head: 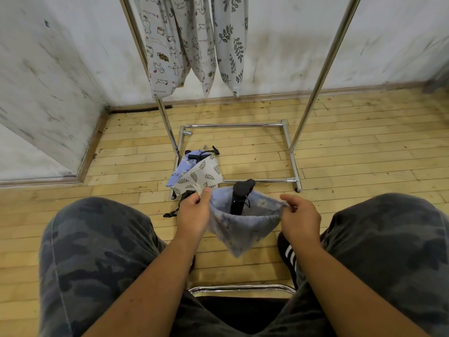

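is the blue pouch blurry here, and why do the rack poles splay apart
Head view: the blue pouch, held by the left hand and right hand, is smeared by motion blur, while the leaf-print bag beyond it looks sharper; the wide-angle lens splays the rack poles and bows the skirting; light is flat, shadows soft.

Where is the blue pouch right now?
Head view, lower centre: the blue pouch hangs over the wooden floor, its mouth held open by the left hand and right hand, with a black object standing inside it.
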Demonstrator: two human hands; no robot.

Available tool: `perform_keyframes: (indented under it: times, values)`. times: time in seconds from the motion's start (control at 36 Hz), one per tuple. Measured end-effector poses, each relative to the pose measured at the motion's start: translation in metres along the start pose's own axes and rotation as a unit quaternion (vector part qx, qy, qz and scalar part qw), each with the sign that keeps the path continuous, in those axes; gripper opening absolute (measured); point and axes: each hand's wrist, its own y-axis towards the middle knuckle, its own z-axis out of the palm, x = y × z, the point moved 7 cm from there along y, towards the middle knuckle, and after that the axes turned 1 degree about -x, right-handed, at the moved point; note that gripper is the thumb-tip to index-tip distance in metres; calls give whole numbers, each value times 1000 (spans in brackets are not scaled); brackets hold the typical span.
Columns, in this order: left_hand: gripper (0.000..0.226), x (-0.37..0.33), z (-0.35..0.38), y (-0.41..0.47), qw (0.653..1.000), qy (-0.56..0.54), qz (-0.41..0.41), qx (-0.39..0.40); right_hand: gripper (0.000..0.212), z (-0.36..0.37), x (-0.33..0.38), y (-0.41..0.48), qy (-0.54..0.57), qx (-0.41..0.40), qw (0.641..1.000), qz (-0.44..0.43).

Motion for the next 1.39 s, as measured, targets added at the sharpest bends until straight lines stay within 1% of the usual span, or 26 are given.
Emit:
perform_keyframes:
  times: [0.11,0.19,0.28,0.36,0.44,0.5,0.56,0.61,0.64,0.67,0.69,0.78,0.83,0.86,0.89,0.92,0.97,1.0,1.06,1.11,1.14,1.19,1.25,1.28,1.33,1.39]
  values:
    - [53,-5,-5,0,999,23,12,-19,23,-10,-5,4,23,-54,998,32]
    - [58,-7,-5,0,997,63,40,-22,22,-10,-11,6,41,-67,995,67]
    - [58,-16,-4,-4,993,76,88,-21,20,-6,-22,8,92,-61,987,119]
    - [56,-25,-6,-7,985,91,139,-33,14,-3,-25,10,156,-47,976,142]
    - [52,-25,-6,-4,987,62,142,-35,17,0,-25,9,213,-27,964,158]
    - [49,-28,-5,-5,987,49,146,-39,20,4,-23,10,222,-4,964,146]
    - [45,-29,-4,-7,988,31,147,-31,18,6,-20,10,218,13,967,132]
    - [39,-28,-2,-6,991,14,135,-13,10,8,-19,10,229,27,964,133]
    - [30,-26,0,-4,992,-2,124,0,9,11,-18,10,236,37,961,137]
    - [19,-23,2,-2,994,-21,110,19,10,13,-18,10,240,49,959,140]
    - [15,-22,4,-1,994,-45,95,41,13,15,-17,9,242,64,958,141]
    - [22,-21,17,-6,991,-45,61,113,21,25,-8,2,238,128,954,131]
    - [21,-17,25,-14,986,-25,8,164,22,31,-3,-5,228,166,952,121]
    - [24,-14,28,-18,984,-13,-19,177,22,34,-2,-7,222,180,952,112]
    - [27,-12,29,-20,983,-6,-31,179,22,36,-2,-9,214,194,952,100]
    - [29,-9,28,-20,986,3,-37,164,22,38,-2,-10,203,208,953,89]
    - [31,-2,22,-16,993,15,-44,111,21,41,-2,-11,181,228,954,75]
    - [40,0,19,-14,995,10,-54,87,21,41,-2,-11,174,235,954,71]
    - [59,11,12,-9,992,-25,-117,41,22,41,-3,-10,155,239,957,63]
    - [64,17,6,-10,982,-52,-182,21,21,40,-3,-10,137,232,961,55]
    - [64,19,5,-11,979,-52,-197,30,21,40,-2,-10,135,228,963,53]
    - [56,17,5,-14,977,-43,-200,62,21,40,0,-11,130,219,966,48]
    - [32,13,9,-14,980,-25,-176,92,21,38,1,-10,114,206,971,35]
    - [25,11,11,-13,983,-9,-152,105,20,37,1,-10,107,196,974,27]
    - [25,5,15,-15,986,25,-105,128,23,32,1,-7,94,173,980,7]
    - [27,1,23,-18,984,61,-76,151,27,29,3,-6,74,161,984,-16]
